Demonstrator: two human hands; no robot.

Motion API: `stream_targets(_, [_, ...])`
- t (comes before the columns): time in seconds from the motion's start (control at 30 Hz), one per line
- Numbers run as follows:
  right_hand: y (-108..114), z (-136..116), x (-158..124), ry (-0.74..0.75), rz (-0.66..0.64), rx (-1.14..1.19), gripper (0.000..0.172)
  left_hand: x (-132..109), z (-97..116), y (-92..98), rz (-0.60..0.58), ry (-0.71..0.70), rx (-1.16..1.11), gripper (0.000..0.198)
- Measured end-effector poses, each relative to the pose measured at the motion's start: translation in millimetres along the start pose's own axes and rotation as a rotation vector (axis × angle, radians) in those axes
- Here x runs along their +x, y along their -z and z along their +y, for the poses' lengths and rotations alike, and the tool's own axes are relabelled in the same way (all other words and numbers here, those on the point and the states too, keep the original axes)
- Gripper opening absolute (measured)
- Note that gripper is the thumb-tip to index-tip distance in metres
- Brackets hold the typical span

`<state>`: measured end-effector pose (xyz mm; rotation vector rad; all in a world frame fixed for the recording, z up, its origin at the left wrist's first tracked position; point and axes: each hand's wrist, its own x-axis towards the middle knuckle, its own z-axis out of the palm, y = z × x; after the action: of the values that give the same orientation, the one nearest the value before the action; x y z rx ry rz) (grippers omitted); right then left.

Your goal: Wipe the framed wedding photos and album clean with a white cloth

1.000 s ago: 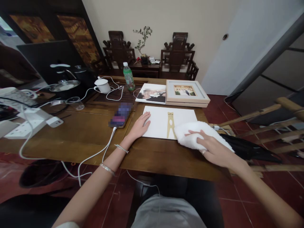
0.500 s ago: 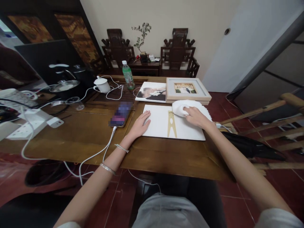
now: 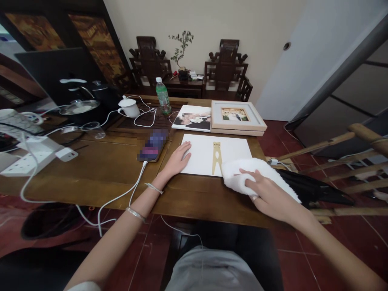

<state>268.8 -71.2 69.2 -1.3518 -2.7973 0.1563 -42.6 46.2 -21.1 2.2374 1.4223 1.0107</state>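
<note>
A flat white board (image 3: 200,155) lies on the wooden table (image 3: 194,198) with a gold, clip-shaped figure (image 3: 216,157) on its face. My left hand (image 3: 179,158) rests on the board's left edge, fingers extended and holding nothing. Bunched in my right hand (image 3: 260,188) is a fluffy white cloth (image 3: 239,180), which covers the board's lower right corner and spreads over the table's right front part. The fingertips of my right hand are partly sunk in the cloth.
Behind the board are a photo print (image 3: 192,118) and stacked wooden frames (image 3: 238,117). A phone (image 3: 152,146) with a cable lies left, beyond it a green bottle (image 3: 163,97), a lidded white cup (image 3: 129,107) and a power strip (image 3: 27,155). Bamboo poles (image 3: 321,143) stand right.
My right hand has moved with the cloth from the board's upper right towards me, down to its lower right corner. My left hand stays on the left edge.
</note>
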Motion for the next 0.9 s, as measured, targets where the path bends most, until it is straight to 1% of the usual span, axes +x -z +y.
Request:
stream_targets(0.1, [1,12,18,-0.045,0.019,-0.033,0.026,0,0,-0.1,0.001,-0.001,-0.004,0.044])
stream_targets(0.27, [5,49,74,-0.157,0.032,-0.077,0.028,0,1,1.6,-0.005,0.002,-0.017,0.044])
stream_targets(0.4, [6,75,116,-0.187,0.095,-0.056,0.03,0,1,3.1,-0.016,0.007,-0.003,0.045])
stream_targets(0.5, [4,86,132,-0.188,0.136,-0.059,0.031,0,1,3.6,-0.018,0.007,0.003,0.045])
stream_targets(0.57, [1,86,133,-0.185,0.153,-0.059,0.032,0,2,3.8,-0.021,0.008,0.002,0.045])
stream_targets(0.67, [-2,78,121,-0.181,0.145,-0.074,0.032,0,3,4.1,-0.025,0.014,-0.004,0.044])
stream_targets(0.77, [-5,61,95,-0.141,0.121,-0.089,0.031,0,4,4.4,-0.022,0.018,-0.011,0.044])
stream_targets(0.9, [-3,34,49,-0.038,0.08,-0.069,0.029,0,5,4.0,-0.013,0.016,-0.011,0.045])
